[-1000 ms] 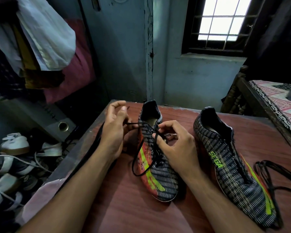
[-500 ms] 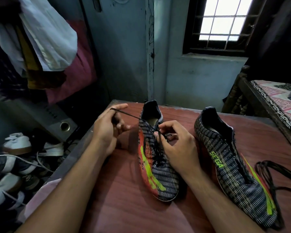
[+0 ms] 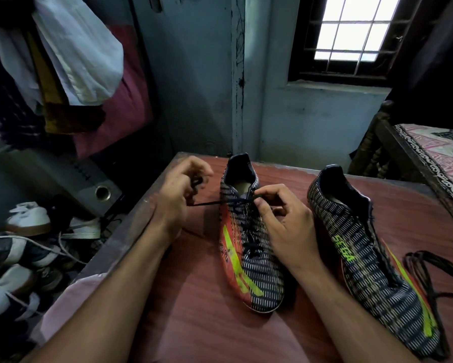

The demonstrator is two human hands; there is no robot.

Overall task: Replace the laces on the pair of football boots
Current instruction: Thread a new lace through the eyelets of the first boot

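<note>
Two black-and-white patterned football boots with neon-yellow and orange stripes lie on a reddish wooden table. The left boot carries a black lace threaded through its eyelets. My left hand sits left of this boot and grips one bunched end of the lace, pulled taut sideways. My right hand rests on the boot's top eyelets and pinches the lace there. The right boot lies unlaced, untouched by either hand.
A loose black lace is coiled by the right boot's toe near the table's right edge. Several shoes and a speaker lie on the floor to the left. Clothes hang above them. A bed stands at the right.
The slack loop of lace has been drawn through. My left hand dropped and curled, bunching the lace end and pulling it sideways. My right hand stayed at the top eyelets.
</note>
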